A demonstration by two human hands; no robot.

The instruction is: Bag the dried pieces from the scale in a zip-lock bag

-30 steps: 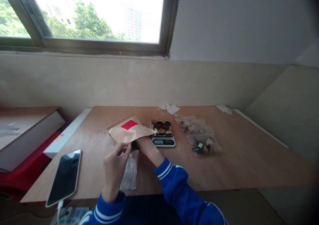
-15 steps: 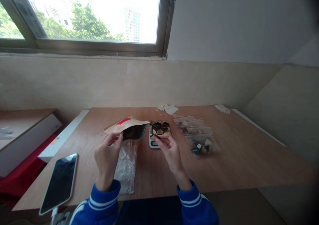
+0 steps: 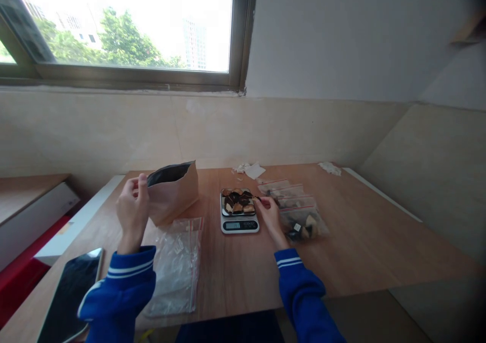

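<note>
The left hand (image 3: 132,212) is pinching the rim of the open brown pouch (image 3: 172,191), which is standing upright near the bench's (image 3: 364,241) far left corner. The right hand (image 3: 269,212) is pinching a dark piece (image 3: 257,199) at the scale's (image 3: 239,212) right edge. Filled clear bags (image 3: 299,212) are lying just beside it; an empty bag (image 3: 175,267) is lying near the front edge. Half a second ago the pouch was lying tilted; now it is standing raised.

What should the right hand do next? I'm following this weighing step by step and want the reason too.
Probably lower the dark piece onto the scale. The right hand sits at the tray's right edge with its fingers pinching what looks like a small dark bit, the tray already holds similar pieces, and the left hand holds the open kraft pouch upright, away from the scale.
</note>
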